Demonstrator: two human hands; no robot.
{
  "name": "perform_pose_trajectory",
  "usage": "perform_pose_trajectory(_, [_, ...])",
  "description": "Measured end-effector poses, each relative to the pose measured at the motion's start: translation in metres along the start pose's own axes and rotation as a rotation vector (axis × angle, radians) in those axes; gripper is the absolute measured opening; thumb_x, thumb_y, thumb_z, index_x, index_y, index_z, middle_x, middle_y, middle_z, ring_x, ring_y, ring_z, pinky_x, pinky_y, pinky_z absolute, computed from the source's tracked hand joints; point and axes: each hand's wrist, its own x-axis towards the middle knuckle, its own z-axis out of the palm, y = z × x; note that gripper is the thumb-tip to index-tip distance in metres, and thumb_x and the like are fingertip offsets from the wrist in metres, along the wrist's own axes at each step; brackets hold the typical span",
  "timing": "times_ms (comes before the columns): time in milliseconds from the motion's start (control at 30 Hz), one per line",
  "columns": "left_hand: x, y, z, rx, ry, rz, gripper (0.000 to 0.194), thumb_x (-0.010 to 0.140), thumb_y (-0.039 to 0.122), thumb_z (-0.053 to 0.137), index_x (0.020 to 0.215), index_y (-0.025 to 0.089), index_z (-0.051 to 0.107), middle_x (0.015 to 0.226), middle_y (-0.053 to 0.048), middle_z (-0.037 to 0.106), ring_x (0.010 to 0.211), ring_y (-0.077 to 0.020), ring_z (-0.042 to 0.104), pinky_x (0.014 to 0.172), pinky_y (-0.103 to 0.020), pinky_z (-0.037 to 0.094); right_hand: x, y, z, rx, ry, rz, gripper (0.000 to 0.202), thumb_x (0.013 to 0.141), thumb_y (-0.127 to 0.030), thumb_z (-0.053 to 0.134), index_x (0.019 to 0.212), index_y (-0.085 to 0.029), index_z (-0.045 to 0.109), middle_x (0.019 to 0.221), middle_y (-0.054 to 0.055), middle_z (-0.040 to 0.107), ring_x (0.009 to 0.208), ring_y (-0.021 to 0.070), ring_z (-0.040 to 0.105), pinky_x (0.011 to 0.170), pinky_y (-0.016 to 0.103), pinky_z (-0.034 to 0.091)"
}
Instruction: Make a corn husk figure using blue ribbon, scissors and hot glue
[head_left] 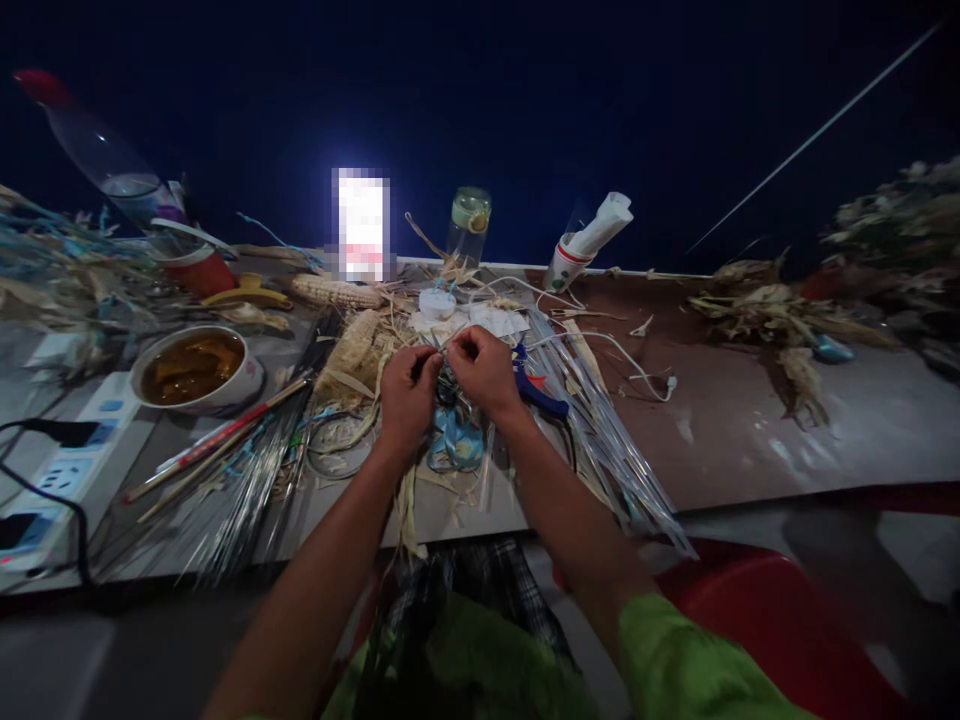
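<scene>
Grey, slim and pointed: the thin piece [435,341] sits at the fingertips, between the two hands and above the worktop. Too small to identify.

Grip: left hand [409,397] curled, thumb against forefinger, apparently pinching the piece. Right hand [484,372] just beside it, thumb and forefinger drawn together; cannot tell whether anything lies between them. Holding both pinches close together probably serves fine control, with the forearms steadying from the table's near side.

Just below the grip: blue ribbon [456,442], loosely bunched, likely kept there for short reach. Immediately right of the grip: blue glue gun [544,393], partly behind the right hand; presumably parked there for easy pick-up. Further right: clear sticks [630,455], laid roughly parallel, perhaps so that single ones slide out.

Left of the grip: wire ring [337,475], flat; beyond it a fan of thin wires [251,505], ends toward the table edge, plausibly for pulling one at a time. Farther left: bowl [232,388] of brown liquid, well apart from the hands, which should lower the spill risk.
</scene>
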Motion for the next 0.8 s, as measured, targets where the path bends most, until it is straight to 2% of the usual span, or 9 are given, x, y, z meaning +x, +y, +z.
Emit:
perform_pose_trajectory(133, [0.0009, -0.0011, 0.0011, -0.080, -0.006, -0.078, 0.016, 0.078, 0.030, 0.056, 0.082, 0.016, 0.063, 0.076, -0.002, 0.062, 0.072, -0.0138, 0.055, 0.068, -0.025, 0.042, -0.0016, -0.0003, 0.0001, -0.028, 0.008, -0.028, 0.007, 0.071, -0.025, 0.050, 0.068, -0.018, 0.052, 0.062, -0.004, 0.054, 0.057, 0.0092, 0.047, 0.060, 0.023, 0.038])
perform_pose_trajectory(433, [0.0000, -0.0009, 0.0001, -0.057, -0.012, -0.015, 0.014, 0.077, 0.027, 0.057, 0.081, 0.016, 0.063, 0.076, -0.002, 0.060, 0.073, -0.0135, 0.053, 0.070, -0.026, 0.041, -0.0025, -0.0013, 0.0004, -0.047, 0.015, -0.001, 0.008, 0.071, -0.025, 0.050, 0.067, -0.019, 0.052, 0.059, -0.004, 0.052, 0.056, 0.0090, 0.045, 0.059, 0.023, 0.037])
perform_pose_trajectory(633, [-0.0005, 0.0028, 0.0001, -0.153, -0.040, -0.104, 0.018, 0.077, 0.032, 0.057, 0.079, 0.015, 0.063, 0.072, -0.001, 0.059, 0.069, -0.0119, 0.052, 0.065, -0.023, 0.040, -0.0027, -0.0021, 0.0000, -0.062, 0.023, 0.012, 0.007, 0.070, -0.025, 0.052, 0.066, -0.019, 0.052, 0.058, -0.005, 0.050, 0.054, 0.0091, 0.044, 0.057, 0.023, 0.036])
perform_pose_trajectory(800, [0.0003, 0.0009, 0.0020, -0.178, -0.038, -0.133, 0.015, 0.075, 0.029, 0.060, 0.078, 0.015, 0.063, 0.073, -0.001, 0.060, 0.070, -0.0123, 0.053, 0.065, -0.023, 0.040, -0.0032, -0.0041, -0.0004, -0.080, 0.010, -0.005, 0.006, 0.068, -0.024, 0.052, 0.065, -0.019, 0.051, 0.057, -0.005, 0.050, 0.054, 0.0093, 0.044, 0.057, 0.023, 0.035])
